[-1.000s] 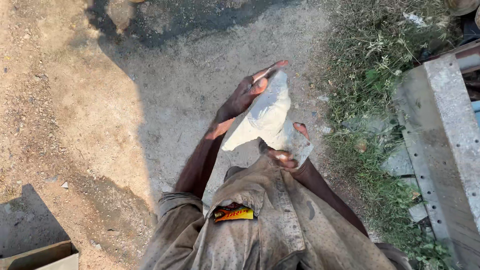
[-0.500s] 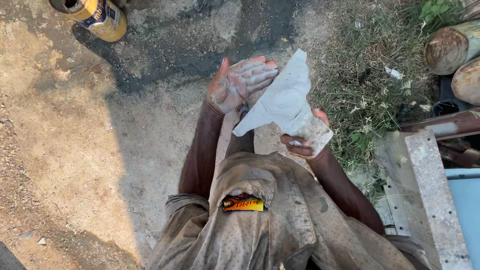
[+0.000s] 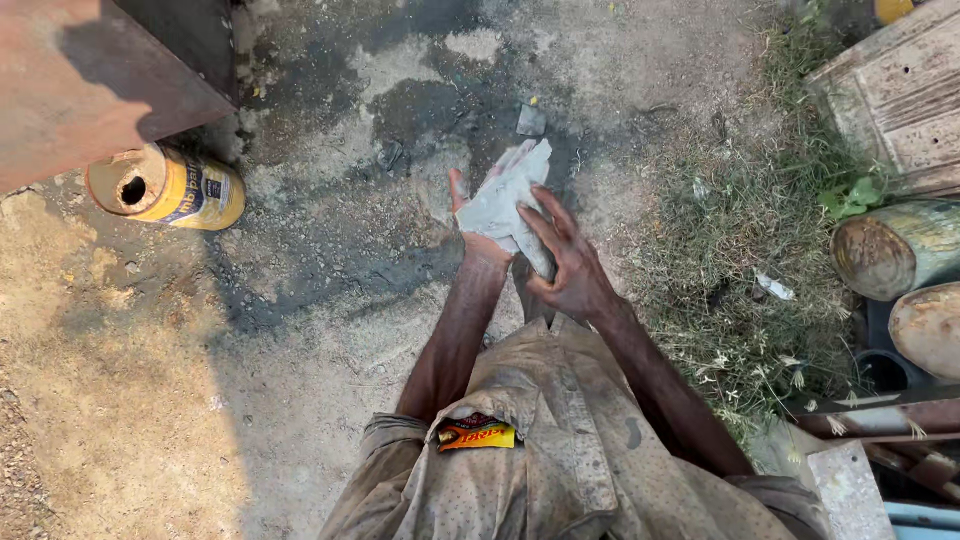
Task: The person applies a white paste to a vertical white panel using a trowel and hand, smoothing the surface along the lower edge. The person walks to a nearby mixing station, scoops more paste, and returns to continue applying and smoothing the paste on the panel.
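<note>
Head view, looking straight down the person's front onto bare ground.

Both hands are up in front of the chest, working a pale grey rag (image 3: 510, 195). The left hand (image 3: 472, 225) sits under and behind the rag; only the thumb and the heel of the palm show, the rest is covered by cloth. How far its fingers are curled, I cannot tell, though the rag plainly lies against its palm. The right hand (image 3: 568, 265) lies over the rag from the right side, fingers spread and long, fingertips pressed onto the cloth, the lower edge of the rag tucked beneath the palm. It is flat rather than clenched. The rag is crumpled, held between the two hands, its top corner sticking up free above them.

Below the hands: a dusty, stained tan shirt (image 3: 560, 450) with rolled sleeves, and a small yellow and red packet (image 3: 477, 434) poking out of the chest pocket.

Ground: sandy dirt on the left, a dark oily patch (image 3: 400, 120) above and left of the hands. A yellow can (image 3: 170, 187) lies on its side at the left, its rusty end with a hole in it facing the camera, just below a rusty metal plate (image 3: 90, 90). A strip of dry grass (image 3: 740, 250) runs down the right. Beyond it, at the right edge, two rusted drums (image 3: 900, 250) and a worn wooden crate (image 3: 900, 90).
</note>
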